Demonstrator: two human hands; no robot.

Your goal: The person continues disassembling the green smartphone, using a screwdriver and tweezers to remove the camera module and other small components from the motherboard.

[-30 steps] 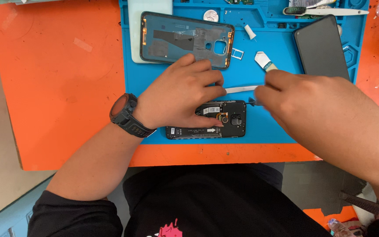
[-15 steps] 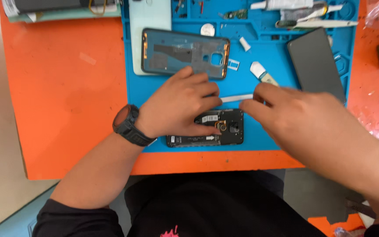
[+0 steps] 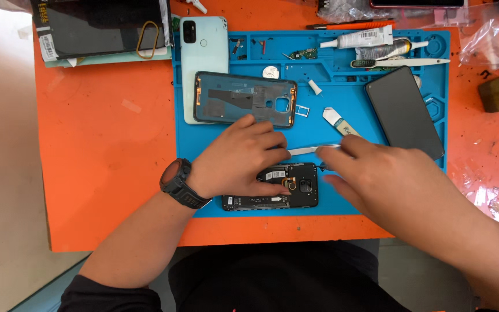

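The left hand (image 3: 241,159) lies palm down at the centre of the frame, fingers loosely curled and close together, pressing on the left part of an opened phone (image 3: 278,188) that lies lengthwise near the lower edge of the blue mat (image 3: 215,144). Its fingertips rest on the phone's exposed dark inner boards, beside the camera block. A dark wristwatch (image 3: 180,184) sits on that wrist.

The right hand (image 3: 382,173) comes in from the lower right, fingers drawn together around the end of a thin metal tool (image 3: 313,149), most likely tweezers, which lies flat and points left toward the left hand's fingertips. The grip itself is hidden behind the knuckles, so how tightly it pinches cannot be told.

Above the left hand lies a dark phone frame (image 3: 244,98), partly over a pale green phone (image 3: 203,52) at the mat's upper left. A dark screen panel (image 3: 402,112) rests tilted at the right of the mat. A small pry tool (image 3: 339,121) lies between frame and panel. Glue tubes (image 3: 371,40) sit in the mat's upper trays. The mat rests on an orange worktop (image 3: 105,162).
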